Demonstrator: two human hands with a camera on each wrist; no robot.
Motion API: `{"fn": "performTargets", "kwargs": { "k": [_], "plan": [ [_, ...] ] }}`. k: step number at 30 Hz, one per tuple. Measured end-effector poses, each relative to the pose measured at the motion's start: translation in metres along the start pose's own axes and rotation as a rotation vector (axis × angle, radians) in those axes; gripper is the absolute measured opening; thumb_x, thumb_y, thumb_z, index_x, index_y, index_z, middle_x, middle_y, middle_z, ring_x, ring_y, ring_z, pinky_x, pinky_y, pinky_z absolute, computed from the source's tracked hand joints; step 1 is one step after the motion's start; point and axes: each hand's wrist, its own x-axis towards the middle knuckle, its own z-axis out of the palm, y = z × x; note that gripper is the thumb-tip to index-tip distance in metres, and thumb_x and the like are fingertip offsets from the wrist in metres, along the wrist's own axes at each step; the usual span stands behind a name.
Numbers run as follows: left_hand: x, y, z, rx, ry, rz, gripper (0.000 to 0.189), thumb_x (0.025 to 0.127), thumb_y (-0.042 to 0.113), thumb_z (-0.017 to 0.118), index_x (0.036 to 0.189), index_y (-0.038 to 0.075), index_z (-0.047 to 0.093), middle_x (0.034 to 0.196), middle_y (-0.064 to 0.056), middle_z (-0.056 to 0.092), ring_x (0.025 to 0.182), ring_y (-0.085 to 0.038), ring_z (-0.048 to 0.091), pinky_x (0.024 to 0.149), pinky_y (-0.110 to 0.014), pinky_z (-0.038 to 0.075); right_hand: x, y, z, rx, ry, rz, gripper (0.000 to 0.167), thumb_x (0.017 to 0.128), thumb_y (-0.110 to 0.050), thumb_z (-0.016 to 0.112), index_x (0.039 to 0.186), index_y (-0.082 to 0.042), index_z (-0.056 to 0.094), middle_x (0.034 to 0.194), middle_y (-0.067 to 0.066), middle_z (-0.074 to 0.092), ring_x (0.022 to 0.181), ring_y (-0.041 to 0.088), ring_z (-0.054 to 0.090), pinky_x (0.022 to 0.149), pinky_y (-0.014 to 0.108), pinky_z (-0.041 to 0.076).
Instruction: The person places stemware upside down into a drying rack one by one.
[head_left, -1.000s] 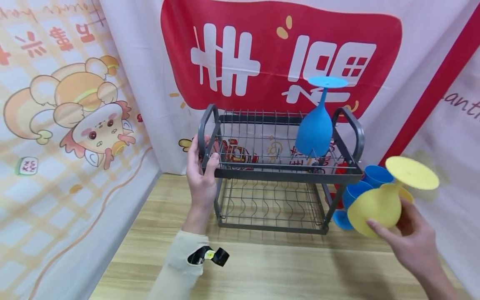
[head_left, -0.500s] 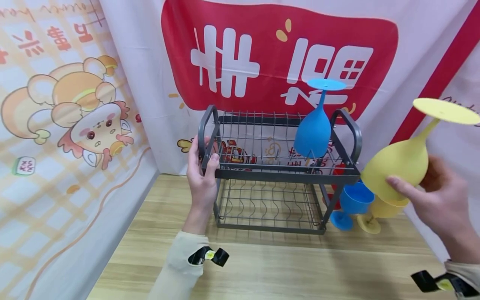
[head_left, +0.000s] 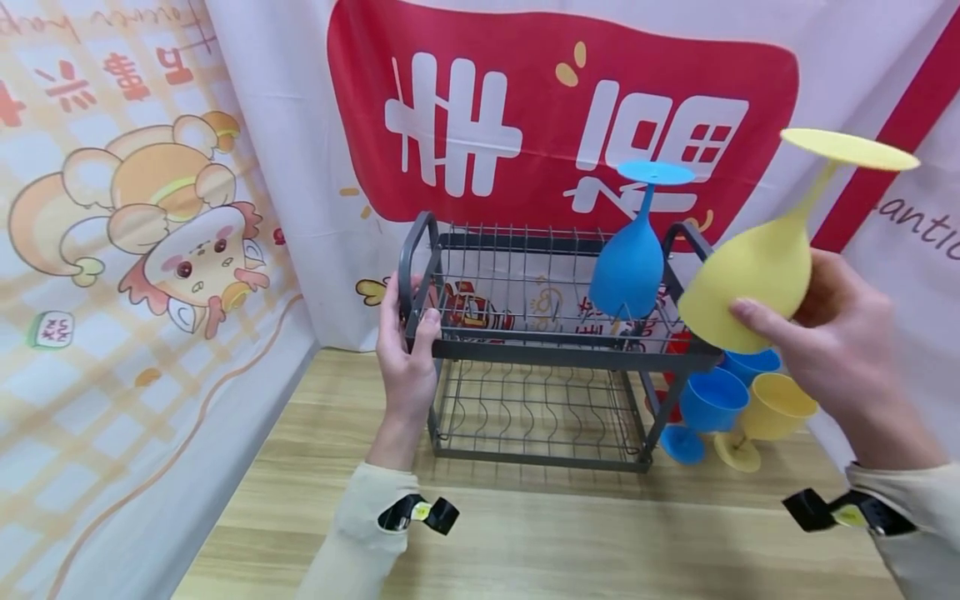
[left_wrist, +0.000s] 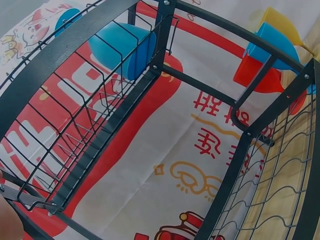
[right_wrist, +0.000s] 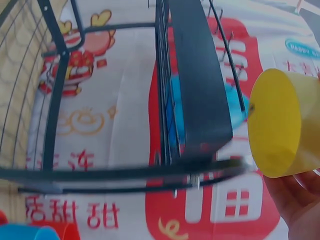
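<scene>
My right hand [head_left: 847, 342] holds a yellow goblet [head_left: 750, 275] upside down by its bowl, foot upward, in the air by the right end of a dark two-tier dish rack [head_left: 562, 354]. In the right wrist view the open mouth of the yellow goblet [right_wrist: 275, 122] faces the rack's upper tier. My left hand [head_left: 405, 358] grips the left end of that upper tier, thumb over the front corner. A blue goblet [head_left: 628, 271] stands inverted and slightly tilted at the right side of the upper tier.
Right of the rack, on the wooden table [head_left: 525, 533], stand upright goblets: a blue goblet [head_left: 712, 400], a yellow goblet [head_left: 780, 407], another blue behind, and red ones partly hidden by the rack. Printed fabric [head_left: 285, 167] hangs behind and at both sides.
My right hand has raised the yellow goblet from beside the standing goblets, first up and right, then leftward to the rack's upper right end. The left hand keeps its place.
</scene>
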Motion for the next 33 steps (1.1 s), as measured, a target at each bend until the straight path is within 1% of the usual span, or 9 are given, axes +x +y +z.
{"fn": "performTargets", "kwargs": {
  "k": [6, 8, 13, 17, 21, 23, 25, 27, 33],
  "plan": [
    [-0.002, -0.001, 0.001, -0.005, 0.003, -0.002, 0.066, 0.106, 0.012, 0.055, 0.167, 0.018, 0.032, 0.16, -0.006, 0.051, 0.149, -0.024, 0.053, 0.125, -0.039, 0.044, 0.008, -0.026, 0.025, 0.1, -0.029, -0.051, 0.066, 0.094, -0.026, 0.081, 0.154, -0.026, 0.053, 0.148, 0.002, 0.063, 0.115, 0.002, 0.066, 0.087, 0.006, 0.054],
    [-0.003, -0.001, 0.001, -0.003, 0.0, 0.0, 0.066, 0.106, 0.012, 0.054, 0.167, 0.018, 0.031, 0.16, -0.005, 0.051, 0.15, -0.024, 0.052, 0.125, -0.037, 0.043, 0.011, -0.035, 0.035, 0.125, -0.049, -0.067, 0.066, 0.094, -0.028, 0.082, 0.153, -0.025, 0.053, 0.147, 0.002, 0.064, 0.116, 0.004, 0.068, 0.089, 0.008, 0.055],
    [-0.003, -0.001, 0.0, -0.006, -0.01, 0.009, 0.067, 0.106, 0.011, 0.054, 0.168, 0.016, 0.029, 0.162, -0.01, 0.049, 0.15, -0.026, 0.052, 0.125, -0.034, 0.043, 0.019, -0.056, 0.06, 0.162, -0.122, -0.088, 0.065, 0.095, -0.034, 0.081, 0.153, -0.022, 0.052, 0.145, 0.003, 0.064, 0.117, 0.008, 0.069, 0.09, 0.01, 0.057],
    [-0.002, -0.001, 0.0, 0.002, -0.006, 0.006, 0.067, 0.106, 0.013, 0.054, 0.168, 0.017, 0.029, 0.161, -0.007, 0.051, 0.15, -0.025, 0.053, 0.126, -0.042, 0.041, 0.023, -0.07, 0.081, 0.182, -0.178, -0.093, 0.068, 0.094, -0.037, 0.081, 0.153, -0.02, 0.05, 0.145, 0.002, 0.063, 0.12, 0.014, 0.067, 0.092, 0.015, 0.058],
    [-0.002, -0.001, 0.001, 0.005, 0.003, -0.004, 0.067, 0.106, 0.013, 0.054, 0.168, 0.017, 0.029, 0.161, -0.008, 0.05, 0.149, -0.023, 0.053, 0.127, -0.047, 0.04, 0.03, -0.083, 0.098, 0.192, -0.224, -0.075, 0.074, 0.094, -0.041, 0.081, 0.155, -0.02, 0.046, 0.146, 0.002, 0.061, 0.125, 0.018, 0.065, 0.1, 0.029, 0.061],
    [-0.002, 0.0, 0.001, 0.01, 0.005, -0.011, 0.067, 0.106, 0.012, 0.054, 0.168, 0.017, 0.029, 0.162, -0.009, 0.05, 0.149, -0.023, 0.054, 0.126, -0.042, 0.042, 0.034, -0.088, 0.105, 0.203, -0.237, -0.064, 0.076, 0.093, -0.042, 0.081, 0.156, -0.02, 0.044, 0.147, 0.003, 0.061, 0.127, 0.021, 0.065, 0.102, 0.039, 0.061],
    [-0.002, 0.0, 0.002, 0.01, 0.005, -0.011, 0.067, 0.106, 0.012, 0.053, 0.168, 0.017, 0.029, 0.162, -0.01, 0.049, 0.149, -0.024, 0.054, 0.125, -0.04, 0.043, 0.039, -0.093, 0.113, 0.223, -0.244, -0.05, 0.078, 0.093, -0.041, 0.082, 0.156, -0.019, 0.042, 0.148, 0.005, 0.06, 0.128, 0.022, 0.063, 0.104, 0.044, 0.061],
    [-0.002, 0.0, 0.002, 0.014, 0.007, -0.006, 0.067, 0.106, 0.011, 0.053, 0.168, 0.017, 0.03, 0.162, -0.012, 0.049, 0.149, -0.025, 0.054, 0.125, -0.039, 0.043, 0.043, -0.097, 0.12, 0.237, -0.251, -0.033, 0.079, 0.093, -0.04, 0.082, 0.156, -0.019, 0.041, 0.148, 0.006, 0.059, 0.129, 0.023, 0.062, 0.104, 0.047, 0.061],
    [-0.002, 0.002, 0.004, 0.029, 0.017, -0.008, 0.066, 0.106, 0.012, 0.053, 0.168, 0.02, 0.03, 0.159, -0.002, 0.052, 0.148, -0.024, 0.055, 0.124, -0.036, 0.043, 0.054, -0.102, 0.137, 0.234, -0.275, 0.046, 0.08, 0.092, -0.039, 0.083, 0.156, -0.021, 0.039, 0.147, 0.004, 0.058, 0.129, 0.021, 0.061, 0.103, 0.044, 0.062]
  ]
}}
